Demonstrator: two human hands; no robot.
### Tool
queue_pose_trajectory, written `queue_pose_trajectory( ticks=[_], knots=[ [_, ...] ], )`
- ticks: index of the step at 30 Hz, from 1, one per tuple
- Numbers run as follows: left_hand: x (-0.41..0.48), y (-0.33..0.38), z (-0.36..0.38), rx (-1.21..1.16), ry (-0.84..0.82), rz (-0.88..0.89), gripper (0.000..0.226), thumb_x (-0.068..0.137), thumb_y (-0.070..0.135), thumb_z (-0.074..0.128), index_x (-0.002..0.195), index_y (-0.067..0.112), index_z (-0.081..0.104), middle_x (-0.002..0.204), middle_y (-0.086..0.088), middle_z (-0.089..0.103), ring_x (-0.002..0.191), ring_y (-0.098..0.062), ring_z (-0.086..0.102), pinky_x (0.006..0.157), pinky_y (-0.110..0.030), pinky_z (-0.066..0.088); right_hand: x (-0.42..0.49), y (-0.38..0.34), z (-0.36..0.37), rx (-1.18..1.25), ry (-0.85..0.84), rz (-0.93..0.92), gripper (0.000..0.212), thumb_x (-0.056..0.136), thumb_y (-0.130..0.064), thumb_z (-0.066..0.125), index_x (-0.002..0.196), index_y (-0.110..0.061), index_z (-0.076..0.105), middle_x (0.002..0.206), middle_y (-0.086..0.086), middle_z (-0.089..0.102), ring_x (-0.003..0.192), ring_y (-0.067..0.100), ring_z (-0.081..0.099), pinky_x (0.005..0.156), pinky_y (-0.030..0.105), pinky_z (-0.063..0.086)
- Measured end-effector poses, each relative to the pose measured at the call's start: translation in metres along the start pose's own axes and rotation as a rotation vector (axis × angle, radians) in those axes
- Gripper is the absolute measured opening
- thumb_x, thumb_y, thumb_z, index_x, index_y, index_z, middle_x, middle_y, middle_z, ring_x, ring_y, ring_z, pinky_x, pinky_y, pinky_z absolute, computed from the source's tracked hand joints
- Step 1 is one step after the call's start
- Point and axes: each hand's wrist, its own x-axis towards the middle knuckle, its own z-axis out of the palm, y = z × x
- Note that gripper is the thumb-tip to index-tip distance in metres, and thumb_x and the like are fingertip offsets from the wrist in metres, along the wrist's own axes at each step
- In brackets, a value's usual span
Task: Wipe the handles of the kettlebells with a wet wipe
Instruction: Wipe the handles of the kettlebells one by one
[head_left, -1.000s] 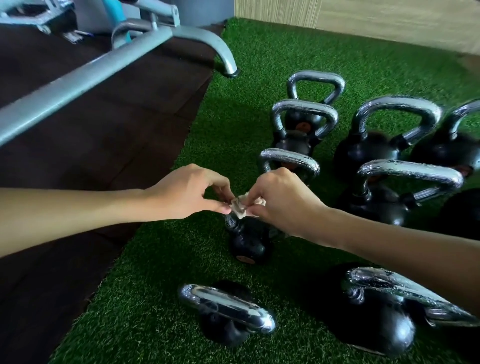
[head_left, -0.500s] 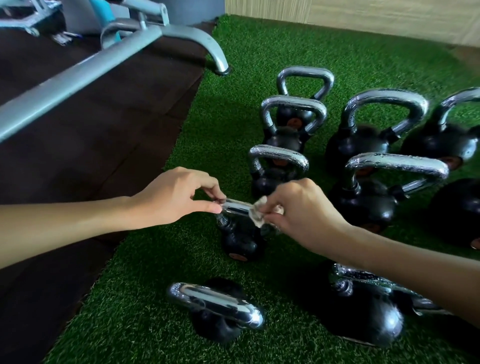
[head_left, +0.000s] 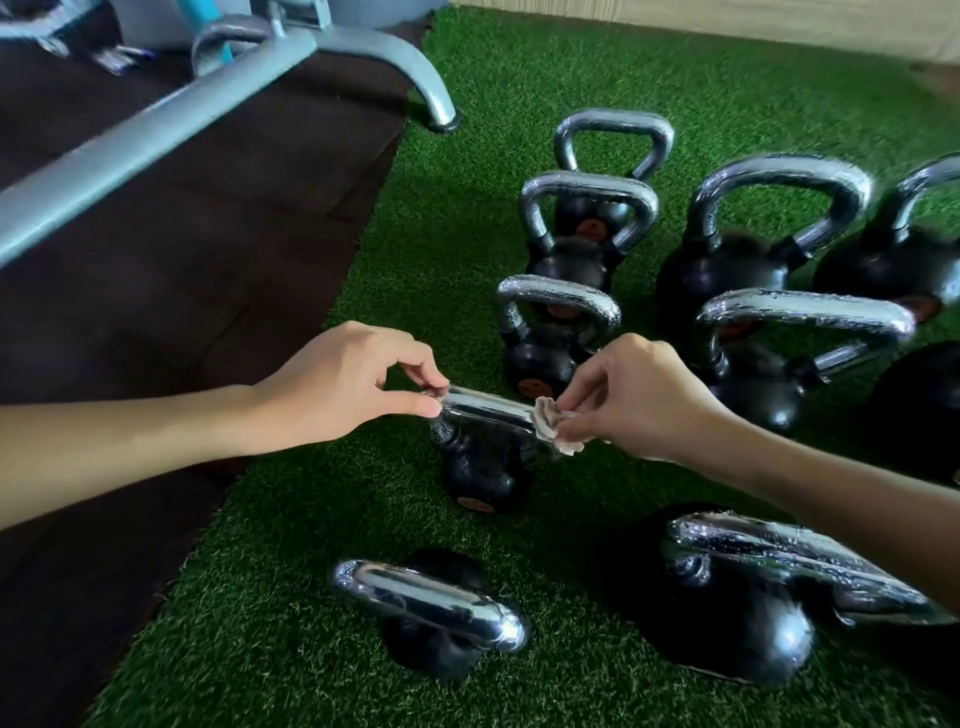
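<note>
A small black kettlebell (head_left: 483, 470) stands on the green turf (head_left: 270, 613), near its left edge where the dark floor (head_left: 182, 291) begins. The left hand (head_left: 337, 389) pinches the left end of the chrome handle (head_left: 491, 408) between thumb and forefinger. The right hand (head_left: 644, 400) has its fingers pinching a wet wipe (head_left: 550, 426) (crumpled, greyish) against the handle's right end. More kettlebells (head_left: 571, 260) stand behind, toward the turf's far edge.
</note>
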Motion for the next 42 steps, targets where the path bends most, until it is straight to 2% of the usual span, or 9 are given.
queue_pose_trajectory(
  ticks=[4,9,17,24,32,35,37,39,42],
  knots=[
    [-0.001,-0.001,0.0,0.002,0.002,-0.002,0.015,0.083,0.044,0.078,0.098,0.04,0.076,0.097,0.023,0.07,0.057,-0.004,0.053,0.051,-0.018,0.035,0.001,0.0,-0.001,0.01,-0.057,0.057,0.018,0.064,-0.015,0.094,0.069,-0.015,0.077,0.061,-0.004,0.074,0.06,0.014,0.073,0.062,0.031,0.063],
    [-0.002,-0.002,0.001,0.015,0.015,0.006,0.016,0.083,0.048,0.076,0.097,0.042,0.075,0.099,0.027,0.068,0.049,-0.019,0.049,0.049,-0.028,0.035,0.004,0.004,-0.001,0.04,-0.131,0.113,0.018,0.064,-0.01,0.093,0.071,-0.01,0.076,0.064,0.001,0.075,0.062,0.024,0.075,0.067,0.037,0.064],
    [-0.005,-0.002,0.003,-0.022,0.043,0.001,0.018,0.082,0.042,0.079,0.099,0.037,0.077,0.093,0.024,0.068,0.05,-0.01,0.05,0.047,-0.016,0.029,0.019,0.021,0.009,0.119,-0.294,0.213,0.009,0.074,0.005,0.082,0.077,-0.001,0.076,0.072,0.012,0.076,0.06,0.025,0.071,0.058,0.028,0.06],
    [-0.007,-0.003,0.007,-0.054,0.073,-0.008,0.018,0.08,0.04,0.08,0.098,0.037,0.077,0.091,0.031,0.065,0.049,-0.011,0.049,0.047,-0.014,0.028,0.029,0.043,0.012,0.284,-0.444,0.225,0.007,0.081,0.004,0.078,0.086,0.0,0.078,0.085,0.017,0.077,0.061,0.017,0.065,0.066,0.03,0.059],
    [-0.008,0.002,0.007,-0.069,0.076,-0.044,0.017,0.08,0.042,0.081,0.096,0.04,0.077,0.094,0.025,0.068,0.049,-0.018,0.05,0.047,-0.016,0.03,0.045,0.051,0.03,0.255,-0.529,0.228,0.016,0.084,0.011,0.069,0.095,0.001,0.075,0.093,0.02,0.077,0.08,0.029,0.069,0.079,0.039,0.063],
    [-0.006,0.014,0.0,-0.084,0.056,-0.115,0.016,0.079,0.037,0.083,0.094,0.041,0.077,0.082,0.034,0.066,0.045,-0.008,0.049,0.044,-0.013,0.028,0.04,0.045,0.004,0.238,-0.447,0.213,0.018,0.082,0.006,0.074,0.094,-0.007,0.077,0.087,0.008,0.078,0.068,0.013,0.071,0.062,0.025,0.059],
    [-0.005,0.022,-0.005,-0.035,0.033,-0.174,0.018,0.079,0.037,0.083,0.096,0.04,0.078,0.07,0.027,0.065,0.052,0.005,0.053,0.046,-0.013,0.031,0.033,0.033,-0.019,0.297,-0.325,0.163,0.018,0.081,0.004,0.076,0.094,-0.008,0.077,0.077,-0.001,0.077,0.056,0.004,0.067,0.052,0.017,0.051],
    [-0.001,0.03,-0.007,-0.093,0.062,-0.237,0.023,0.079,0.042,0.081,0.102,0.043,0.078,0.082,0.02,0.07,0.07,0.015,0.058,0.059,-0.01,0.037,0.025,0.017,-0.033,0.397,-0.199,0.051,0.016,0.08,-0.001,0.079,0.094,-0.009,0.077,0.075,-0.002,0.077,0.057,0.004,0.065,0.05,0.016,0.048],
    [0.008,0.05,-0.008,-0.574,0.004,-0.382,0.035,0.08,0.051,0.074,0.113,0.039,0.076,0.113,0.029,0.072,0.097,0.01,0.064,0.081,-0.016,0.042,0.014,-0.009,-0.032,0.394,0.003,-0.182,0.011,0.079,-0.016,0.084,0.088,-0.021,0.081,0.072,-0.012,0.075,0.058,0.0,0.057,0.053,0.016,0.043]
  ],
)
